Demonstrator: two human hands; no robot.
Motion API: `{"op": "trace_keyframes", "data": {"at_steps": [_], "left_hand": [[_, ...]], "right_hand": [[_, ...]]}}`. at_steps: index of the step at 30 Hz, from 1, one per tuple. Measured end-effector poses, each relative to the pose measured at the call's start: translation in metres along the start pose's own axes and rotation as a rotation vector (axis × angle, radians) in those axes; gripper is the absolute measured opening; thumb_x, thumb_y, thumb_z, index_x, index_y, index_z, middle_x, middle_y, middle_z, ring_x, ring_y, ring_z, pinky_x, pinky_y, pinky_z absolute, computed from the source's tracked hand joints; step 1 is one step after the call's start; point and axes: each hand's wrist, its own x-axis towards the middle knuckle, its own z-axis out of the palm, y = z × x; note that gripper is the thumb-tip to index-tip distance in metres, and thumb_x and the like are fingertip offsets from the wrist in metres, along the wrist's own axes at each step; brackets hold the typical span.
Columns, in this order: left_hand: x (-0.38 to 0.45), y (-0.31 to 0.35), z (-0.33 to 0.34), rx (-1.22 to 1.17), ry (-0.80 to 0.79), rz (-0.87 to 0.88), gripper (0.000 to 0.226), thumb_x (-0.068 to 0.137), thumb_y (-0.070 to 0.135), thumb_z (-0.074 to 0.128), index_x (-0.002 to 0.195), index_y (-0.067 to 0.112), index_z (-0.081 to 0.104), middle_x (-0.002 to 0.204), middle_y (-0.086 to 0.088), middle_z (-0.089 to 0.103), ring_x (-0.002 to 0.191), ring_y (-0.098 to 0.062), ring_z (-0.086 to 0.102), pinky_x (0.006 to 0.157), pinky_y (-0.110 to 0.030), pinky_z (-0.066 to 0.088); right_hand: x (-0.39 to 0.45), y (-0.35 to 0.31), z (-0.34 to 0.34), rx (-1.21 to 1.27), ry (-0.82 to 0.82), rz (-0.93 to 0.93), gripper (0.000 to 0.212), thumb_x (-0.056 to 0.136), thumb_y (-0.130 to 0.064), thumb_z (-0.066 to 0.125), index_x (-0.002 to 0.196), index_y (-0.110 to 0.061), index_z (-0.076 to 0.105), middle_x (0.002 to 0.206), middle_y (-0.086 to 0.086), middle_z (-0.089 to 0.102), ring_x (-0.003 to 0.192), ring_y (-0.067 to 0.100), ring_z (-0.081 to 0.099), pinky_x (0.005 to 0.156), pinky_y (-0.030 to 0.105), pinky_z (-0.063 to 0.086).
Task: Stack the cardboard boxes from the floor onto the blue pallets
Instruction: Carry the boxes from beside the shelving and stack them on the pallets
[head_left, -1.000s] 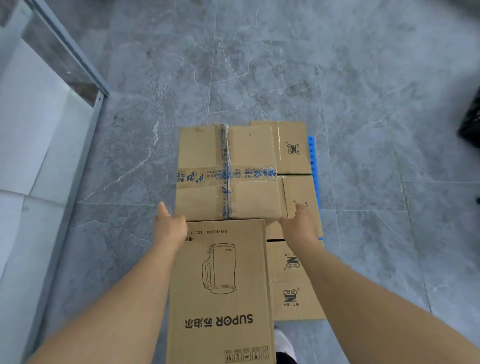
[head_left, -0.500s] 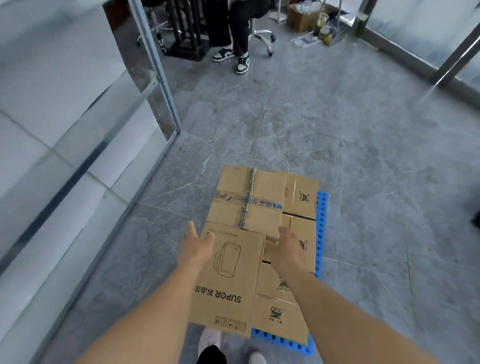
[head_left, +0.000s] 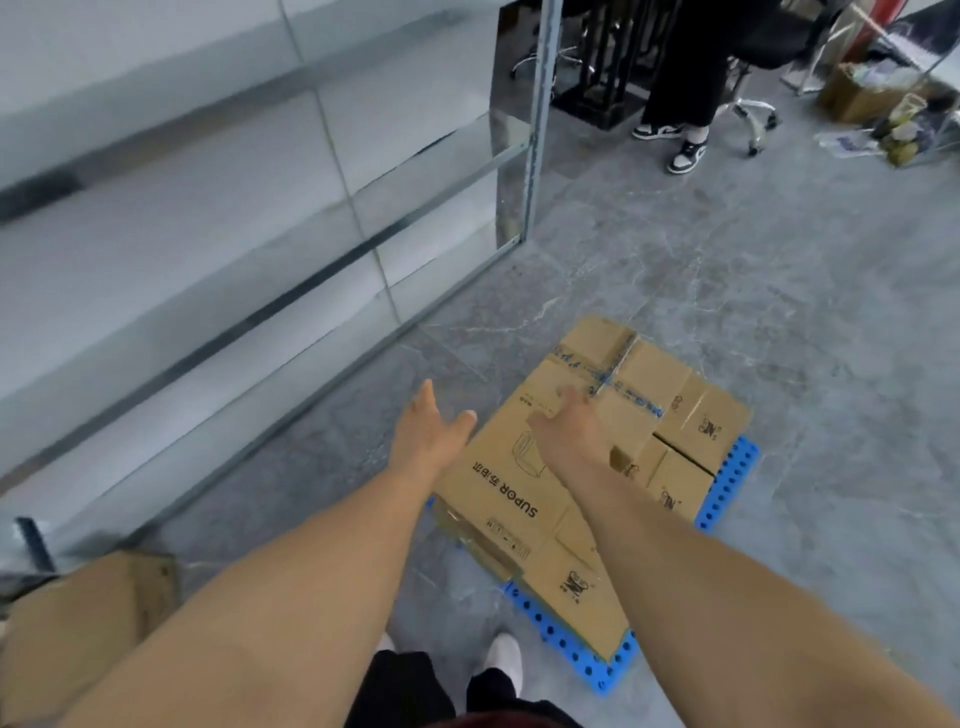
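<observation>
Both hands hold nothing: the left hand (head_left: 428, 428) hangs with fingers straight and spread just left of the SUPOR box (head_left: 501, 486), and the right hand (head_left: 569, 434) is stretched flat above its far end. That box lies on smaller cardboard boxes (head_left: 685, 441) covering the blue pallet (head_left: 727, 486). Another box (head_left: 78, 623) sits at lower left.

Matt brown corrugated-cardboard boxes (head_left: 524, 499), one crossed by glossy clear tape with blue print (head_left: 610, 376), rest on a blue perforated moulded-plastic pallet (head_left: 727, 486). The grey marble-veined tiled floor (head_left: 779, 322) looks smooth with a dull sheen. A brushed-metal frame (head_left: 535, 130) borders frosted glass panels (head_left: 208, 208).
</observation>
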Motion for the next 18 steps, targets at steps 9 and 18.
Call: {"op": "trace_keyframes", "data": {"at_steps": [9,18], "left_hand": [[-0.036,-0.073,-0.072,-0.118,0.204,-0.118,0.081,0.089,0.043,0.054,0.150,0.017,0.007,0.157,-0.006,0.012,0.144,-0.022,0.014,0.113,-0.038,0.019],[-0.122,-0.199,-0.167,-0.254,0.461,-0.318,0.079,0.090,0.046,0.052,0.149,0.013,0.012,0.157,-0.008,0.012,0.144,-0.024,0.013,0.116,-0.040,0.019]], "right_hand": [[-0.048,-0.081,0.061,-0.118,-0.155,-0.259,0.060,0.091,-0.034,0.049,0.145,-0.018,0.025,0.149,0.004,0.028,0.129,0.025,0.039,0.095,0.038,0.038],[-0.160,-0.166,0.161,-0.225,-0.367,-0.558,0.059,0.092,-0.033,0.049,0.143,-0.011,0.028,0.148,0.009,0.030,0.132,0.027,0.037,0.101,0.038,0.035]]}}
